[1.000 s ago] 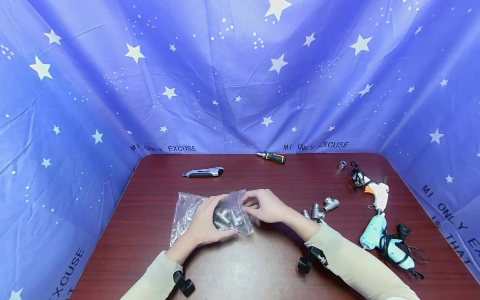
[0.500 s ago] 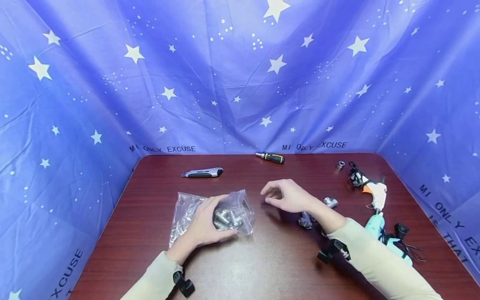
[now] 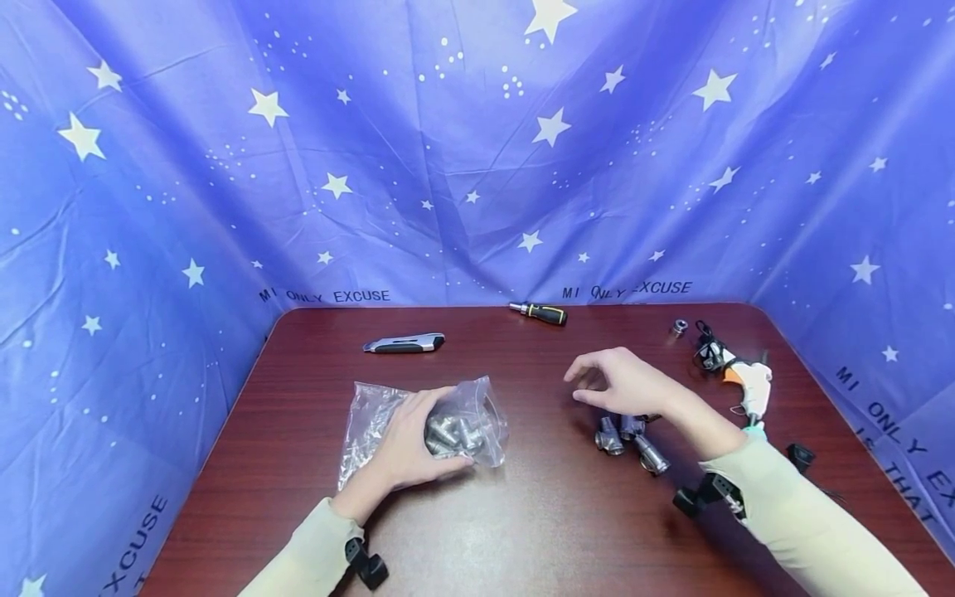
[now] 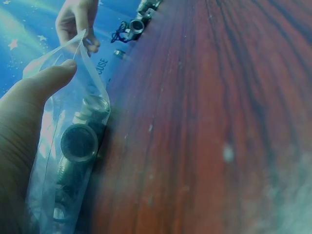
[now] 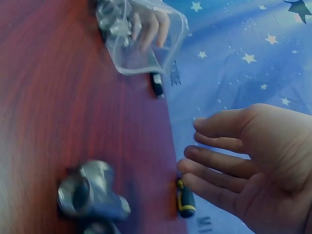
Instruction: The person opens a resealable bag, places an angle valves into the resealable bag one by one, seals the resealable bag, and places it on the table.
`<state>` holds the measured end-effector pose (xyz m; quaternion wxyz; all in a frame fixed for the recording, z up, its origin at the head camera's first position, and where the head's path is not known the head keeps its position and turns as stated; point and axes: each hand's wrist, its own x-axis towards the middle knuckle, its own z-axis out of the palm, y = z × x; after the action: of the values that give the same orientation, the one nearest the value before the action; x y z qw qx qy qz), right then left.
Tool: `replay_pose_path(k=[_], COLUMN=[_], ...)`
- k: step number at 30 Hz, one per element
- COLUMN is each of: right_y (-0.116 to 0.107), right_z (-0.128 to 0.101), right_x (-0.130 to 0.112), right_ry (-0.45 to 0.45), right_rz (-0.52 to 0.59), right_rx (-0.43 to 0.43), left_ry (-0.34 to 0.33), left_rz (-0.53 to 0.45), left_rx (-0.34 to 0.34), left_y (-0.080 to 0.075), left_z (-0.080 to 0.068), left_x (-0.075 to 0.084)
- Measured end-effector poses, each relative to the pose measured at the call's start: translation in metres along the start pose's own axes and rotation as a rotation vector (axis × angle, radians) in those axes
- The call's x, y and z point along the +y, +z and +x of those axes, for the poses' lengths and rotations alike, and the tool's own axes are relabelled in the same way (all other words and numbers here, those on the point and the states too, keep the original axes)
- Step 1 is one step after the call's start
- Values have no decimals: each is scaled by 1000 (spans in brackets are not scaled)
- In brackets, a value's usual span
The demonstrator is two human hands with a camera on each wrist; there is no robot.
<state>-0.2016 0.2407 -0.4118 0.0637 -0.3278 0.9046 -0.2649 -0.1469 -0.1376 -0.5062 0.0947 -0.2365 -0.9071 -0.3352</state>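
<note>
From the head view I see my left hand lying on the clear plastic bag left of the frame's centre, fingers curled over the bag's bulging end and holding the metal pipe fittings inside through the plastic. In the left wrist view the thumb presses the bag's upper side at the left of the frame, and the round mouth of one fitting faces the lens through the film.

My right hand hovers right of centre, palm down, fingers loosely bent and holding nothing. It hangs just above a cluster of loose metal fittings on the dark red table. The right wrist view shows that hand slack at the right of the frame, with a tee-shaped fitting blurred at the lower left and the bag at the top.

Along the table's far edge, upper middle of the head view, lie a grey utility knife and a black-and-yellow screwdriver. At the upper right sits a small metal ring; beside it lies a white glue gun with an orange tip, its black cord bundled. Blue star-printed cloth walls in the table
</note>
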Motion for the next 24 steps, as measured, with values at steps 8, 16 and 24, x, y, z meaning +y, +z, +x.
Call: replay_pose_path(k=[8, 16, 24], right_y=[-8, -2, 3], right_z=[-22, -36, -44], right_x=[8, 13, 10], right_ry=[-52, -84, -53], right_rz=[-127, -146, -180], right_rx=[-106, -165, -222], left_ry=[21, 18, -10], left_rz=[8, 3, 1], left_rx=[13, 13, -7], left_y=[1, 0, 1], left_z=[0, 0, -1], left_x=[-1, -1, 0])
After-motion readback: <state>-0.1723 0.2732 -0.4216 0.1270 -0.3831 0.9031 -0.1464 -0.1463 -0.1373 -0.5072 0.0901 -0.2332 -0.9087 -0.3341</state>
